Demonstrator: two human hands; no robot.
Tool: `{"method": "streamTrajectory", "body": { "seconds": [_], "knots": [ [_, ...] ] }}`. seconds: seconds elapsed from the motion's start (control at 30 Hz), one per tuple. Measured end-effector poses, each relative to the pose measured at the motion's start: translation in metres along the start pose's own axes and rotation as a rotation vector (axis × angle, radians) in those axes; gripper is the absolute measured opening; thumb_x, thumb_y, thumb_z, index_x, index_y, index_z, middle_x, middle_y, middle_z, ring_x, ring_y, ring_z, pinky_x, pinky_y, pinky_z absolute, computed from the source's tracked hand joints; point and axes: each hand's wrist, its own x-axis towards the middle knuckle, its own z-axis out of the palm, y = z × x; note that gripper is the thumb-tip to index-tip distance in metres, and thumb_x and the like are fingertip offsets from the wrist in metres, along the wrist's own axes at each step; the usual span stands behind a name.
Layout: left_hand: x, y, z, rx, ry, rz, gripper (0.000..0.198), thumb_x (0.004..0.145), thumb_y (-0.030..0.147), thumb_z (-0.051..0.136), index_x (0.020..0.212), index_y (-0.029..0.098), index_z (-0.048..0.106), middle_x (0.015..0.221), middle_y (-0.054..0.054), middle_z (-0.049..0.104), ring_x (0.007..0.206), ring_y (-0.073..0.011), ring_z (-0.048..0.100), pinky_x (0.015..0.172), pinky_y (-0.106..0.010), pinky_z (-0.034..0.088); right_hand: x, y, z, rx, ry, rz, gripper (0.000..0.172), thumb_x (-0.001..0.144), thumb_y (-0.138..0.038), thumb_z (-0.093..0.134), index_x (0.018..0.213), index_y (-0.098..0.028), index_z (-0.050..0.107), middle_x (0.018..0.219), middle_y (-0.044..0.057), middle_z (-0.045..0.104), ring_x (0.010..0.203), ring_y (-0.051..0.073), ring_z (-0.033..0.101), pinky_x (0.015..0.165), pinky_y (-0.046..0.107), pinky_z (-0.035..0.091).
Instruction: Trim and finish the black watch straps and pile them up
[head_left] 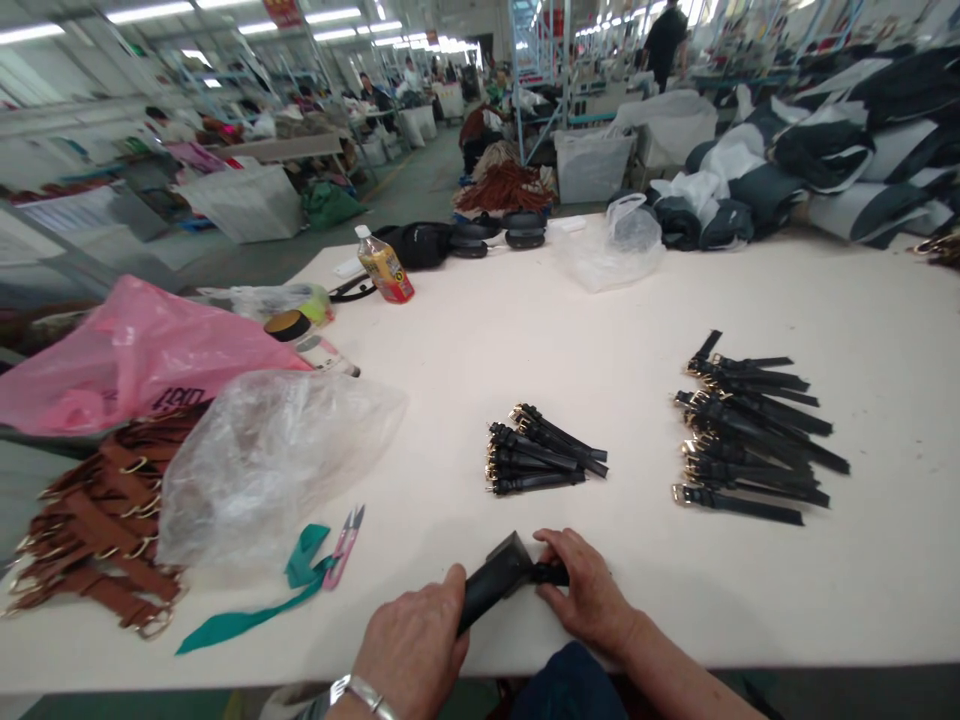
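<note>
My left hand (420, 635) is wrapped round a black handheld tool (491, 580) with a blocky head, at the near middle of the table. What kind of tool it is, I cannot make out. Between the fingers of my right hand (589, 590) is a short black strap (550, 574), its end touching or very close to the tool's head. Just beyond the hands lies a small fan of black buckle straps (536, 458) with gold buckles at their left ends. A larger pile of similar black straps (757, 440) lies farther right.
Pink-handled thread snips (346, 548) and a teal ribbon (247, 622) lie at left, near a clear plastic bag (277, 460), brown straps with rings (120, 520) and a pink bag (142, 350). A drink bottle (385, 265) stands farther back; dark fabric rolls (847, 190) are at back right.
</note>
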Motion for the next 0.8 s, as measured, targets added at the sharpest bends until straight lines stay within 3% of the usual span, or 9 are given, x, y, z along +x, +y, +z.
{"method": "streamTrajectory", "body": {
  "seconds": [0.17,0.33,0.43,0.67,0.8],
  "knots": [
    [-0.012,-0.026,0.009,0.017,-0.005,-0.087,0.045,0.080,0.024,0.038,0.124,0.016,0.040,0.101,-0.011,0.065,0.093,-0.0268,0.060,0.080,-0.042,0.046,0.001,0.000,0.001,-0.005,0.005,-0.010,0.061,0.065,-0.007,0.056,0.121,-0.022,0.038,0.089,0.003,0.055,0.084,0.020,0.049,0.079,0.036,0.041],
    [-0.009,-0.001,0.008,-0.012,-0.044,-0.011,0.047,0.078,0.020,0.038,0.125,0.018,0.039,0.100,-0.010,0.065,0.091,-0.0260,0.061,0.078,-0.042,0.047,0.001,-0.001,0.001,-0.009,0.001,-0.012,0.058,0.067,-0.008,0.057,0.120,-0.022,0.039,0.090,0.004,0.055,0.085,0.020,0.050,0.083,0.038,0.040],
    [-0.001,0.009,0.007,-0.016,0.001,0.014,0.046,0.077,0.018,0.040,0.123,0.017,0.040,0.098,-0.009,0.066,0.089,-0.0257,0.061,0.076,-0.040,0.047,0.001,0.000,0.001,-0.013,0.005,-0.006,0.057,0.067,-0.009,0.057,0.120,-0.022,0.039,0.091,0.004,0.056,0.086,0.020,0.050,0.084,0.038,0.039],
    [-0.008,-0.028,0.015,0.003,0.053,-0.107,0.044,0.080,0.026,0.037,0.122,0.015,0.041,0.098,-0.011,0.065,0.090,-0.0276,0.061,0.077,-0.042,0.047,0.000,-0.001,0.000,-0.046,-0.013,-0.060,0.051,0.068,-0.012,0.055,0.117,-0.021,0.043,0.096,0.005,0.055,0.091,0.021,0.048,0.088,0.041,0.037],
    [-0.015,-0.017,0.021,-0.035,0.003,-0.034,0.046,0.079,0.022,0.038,0.124,0.017,0.039,0.098,-0.010,0.065,0.091,-0.0262,0.060,0.078,-0.042,0.046,-0.001,-0.003,-0.001,-0.055,-0.004,-0.086,0.051,0.069,-0.015,0.054,0.118,-0.020,0.042,0.097,0.007,0.055,0.093,0.023,0.048,0.089,0.043,0.036]
  ]
}}
